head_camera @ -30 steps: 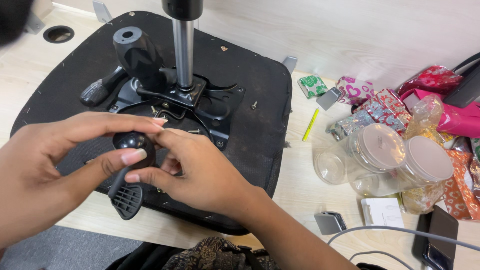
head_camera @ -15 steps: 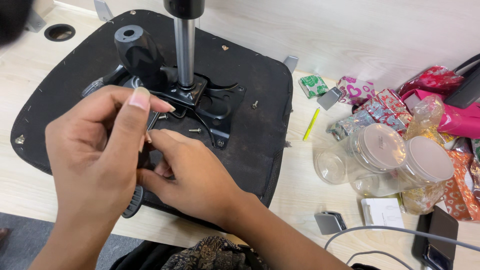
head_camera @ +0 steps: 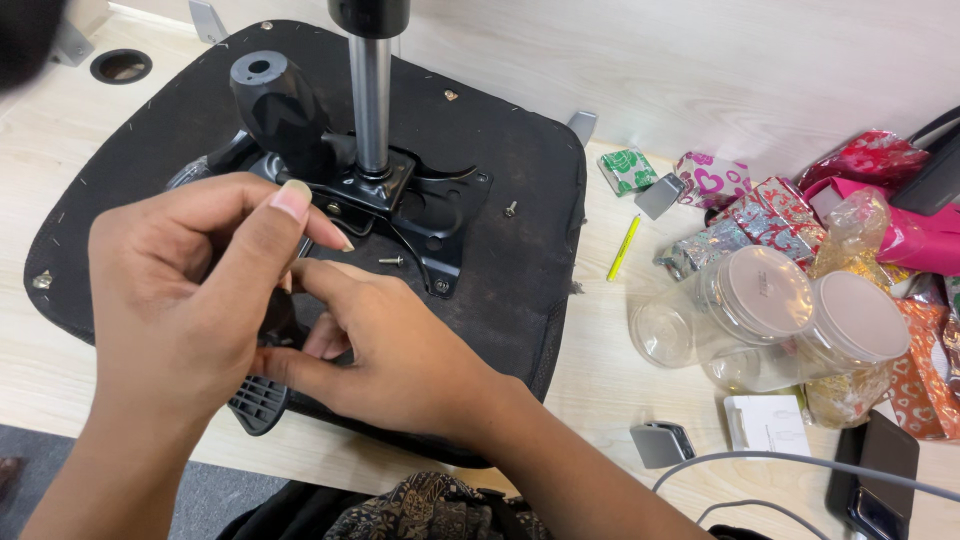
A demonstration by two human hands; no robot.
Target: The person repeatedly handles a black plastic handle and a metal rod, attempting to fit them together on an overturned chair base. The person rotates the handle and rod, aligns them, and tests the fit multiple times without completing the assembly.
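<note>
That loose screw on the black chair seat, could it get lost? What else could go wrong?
Possibly. The loose screw lies free on the upside-down chair seat, just beyond the right hand; a nudge might roll it away. The left hand works beside the metal bracket, whose edges might pinch or scrape the fingers.

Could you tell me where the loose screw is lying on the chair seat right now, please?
In the head view, the loose screw lies on the upturned black chair seat, just above the right hand and beside the black metal mounting plate.
</note>
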